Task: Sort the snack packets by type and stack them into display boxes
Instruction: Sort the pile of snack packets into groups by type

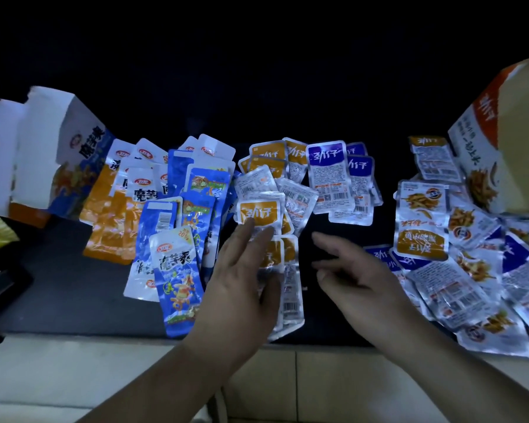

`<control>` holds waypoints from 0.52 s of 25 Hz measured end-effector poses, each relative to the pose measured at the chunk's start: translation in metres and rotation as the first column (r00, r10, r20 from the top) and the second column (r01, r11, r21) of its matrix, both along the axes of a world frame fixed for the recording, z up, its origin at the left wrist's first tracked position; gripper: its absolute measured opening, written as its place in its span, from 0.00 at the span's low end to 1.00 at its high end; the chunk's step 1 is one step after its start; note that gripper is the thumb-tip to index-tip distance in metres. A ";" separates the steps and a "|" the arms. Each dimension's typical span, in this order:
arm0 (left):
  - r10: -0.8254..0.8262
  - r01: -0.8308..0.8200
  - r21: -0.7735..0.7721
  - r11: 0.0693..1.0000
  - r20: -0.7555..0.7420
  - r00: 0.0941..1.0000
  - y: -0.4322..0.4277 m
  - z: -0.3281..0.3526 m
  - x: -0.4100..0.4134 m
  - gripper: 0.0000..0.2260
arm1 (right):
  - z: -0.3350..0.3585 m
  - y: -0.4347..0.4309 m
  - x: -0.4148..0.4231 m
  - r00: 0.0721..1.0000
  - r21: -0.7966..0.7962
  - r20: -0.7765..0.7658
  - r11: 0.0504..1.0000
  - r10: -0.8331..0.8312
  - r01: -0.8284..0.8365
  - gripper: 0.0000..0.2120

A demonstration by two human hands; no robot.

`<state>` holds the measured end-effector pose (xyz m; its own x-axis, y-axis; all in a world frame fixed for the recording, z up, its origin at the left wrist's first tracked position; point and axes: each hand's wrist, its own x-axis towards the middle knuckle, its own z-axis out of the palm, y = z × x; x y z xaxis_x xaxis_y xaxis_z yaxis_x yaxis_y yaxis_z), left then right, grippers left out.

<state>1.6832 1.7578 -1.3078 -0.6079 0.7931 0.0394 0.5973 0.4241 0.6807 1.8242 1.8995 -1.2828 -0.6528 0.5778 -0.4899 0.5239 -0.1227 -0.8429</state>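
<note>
Far left, the opened left box [58, 141] stands on the dark worktop [58, 285]. No packets can be seen stacked in it. Beside it lie the orange packets [107, 221], overlapped. Next come the blue packets [177, 270], fanned over one another, the nearest reaching the worktop's front edge.

Centre: the left hand [242, 288] has its grip released, fingers straight. Its tips are on or just over a small orange packet [258, 212] in a loose cluster. Several packets in that cluster lie back-up, showing only silver and barcode. The purple packets [327, 172] touch the cluster on its right. The right hand [361, 270] also has its grip released, fingers loosely spread, holding nothing. It is over bare worktop between the cluster and the right heap.

Right: the fish packets [422, 227] are heaped with orange and purple labels mixed, some at the front edge. The right box [501, 141] stands behind them, and its contents are not visible.

Assessment: sorting looks partly done and boxing not yet begun.

Risks:
- Back-up packets may be sorted wrongly in the dim light.
- Sliding one glossy packet may drag its overlapped neighbours into the adjoining group.
- Packets at the edge may be knocked off by a passing wrist.
</note>
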 end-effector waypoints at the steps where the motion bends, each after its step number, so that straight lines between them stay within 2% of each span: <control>1: -0.024 0.025 0.013 1.000 -0.029 0.999 0.003 -0.001 0.001 0.27 | -0.001 0.001 0.003 1.000 -0.010 -0.010 1.000 -0.011 0.011 0.26; 4: -0.051 0.051 -0.010 0.999 -0.073 0.996 0.010 -0.013 0.001 0.29 | -0.007 0.001 0.002 0.999 -0.029 -0.040 0.999 0.026 -0.028 0.29; 7: -0.035 0.035 0.025 0.999 -0.004 0.999 0.015 -0.021 0.000 0.30 | -0.006 0.003 -0.007 0.989 -0.067 -0.068 0.989 0.129 -0.134 0.32; 9: -0.013 0.012 0.080 0.997 0.014 1.000 0.015 -0.021 -0.002 0.27 | -0.003 0.004 -0.011 0.986 -0.072 -0.068 0.985 0.152 -0.156 0.32; 13: -0.042 0.077 0.202 0.976 -0.175 0.984 0.014 -0.008 -0.006 0.17 | 0.007 0.007 0.002 0.991 -0.048 -0.125 0.997 0.046 -0.052 0.30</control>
<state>1.6776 1.7717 -1.3160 -0.5303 0.7913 0.3043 0.7310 0.2450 0.6369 1.8266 1.9066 -1.2759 -0.7369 0.5199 -0.4321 0.4228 -0.1443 -0.8947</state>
